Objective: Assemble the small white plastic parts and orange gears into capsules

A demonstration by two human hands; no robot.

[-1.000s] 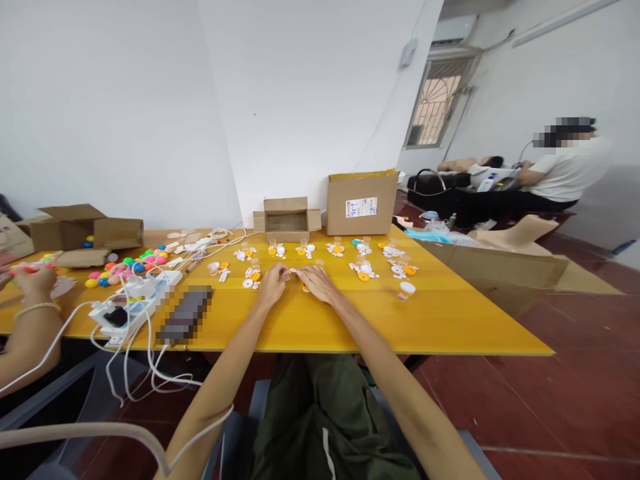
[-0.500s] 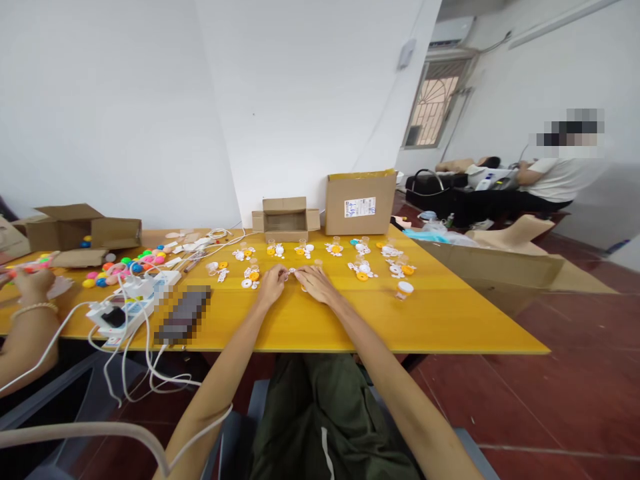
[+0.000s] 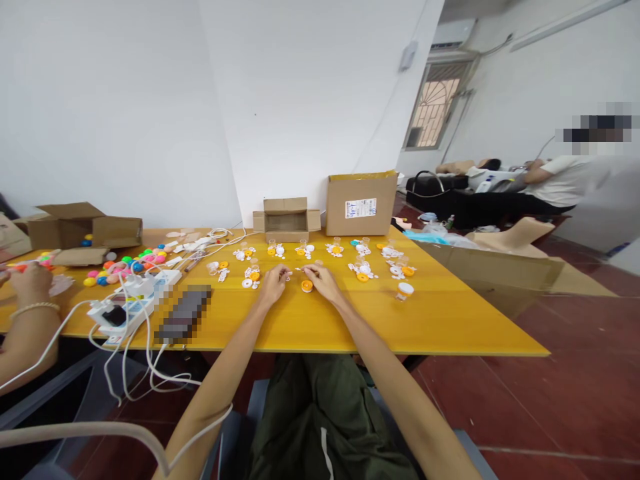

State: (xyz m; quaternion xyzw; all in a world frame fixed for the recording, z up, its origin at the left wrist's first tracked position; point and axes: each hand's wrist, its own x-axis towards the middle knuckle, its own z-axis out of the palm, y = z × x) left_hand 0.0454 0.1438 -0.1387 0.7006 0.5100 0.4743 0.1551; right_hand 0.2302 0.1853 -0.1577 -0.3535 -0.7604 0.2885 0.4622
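Since a second ago both of my hands have drawn slightly apart, and the small round orange plastic cap (image 3: 307, 285) that my right hand was covering now lies bare on the yellow wooden tabletop (image 3: 320, 327), in the gap between my wrists. My left hand (image 3: 274, 283) has its fingertips pinched narrow on a tiny white plastic piece (image 3: 287, 272); my right hand (image 3: 324, 279) pinches the other end of what looks like a thin white piece running between the two, though it is too small for me to tell whether it is one part or two. That piece runs left to right, level with the table edge, and sits just beyond the orange cap, so the cap lies toward me from both pinches and slightly nearer my right hand.

To my left, near the front edge, lie a dark flat device (image 3: 184, 313) and a white power strip with tangled white cables (image 3: 125, 307); neither is in my way. To my right a small white-lidded jar (image 3: 405, 289) stands well apart.

Beyond my fingers runs a row of little white and orange part clusters (image 3: 363, 271), close enough that a reach forward would brush them. Farther left are bright plastic balls (image 3: 125, 265) and another person's hand (image 3: 31, 280) at work. At the far edge stand an open small cardboard box (image 3: 287, 219) and a taller closed cardboard box (image 3: 361, 203).
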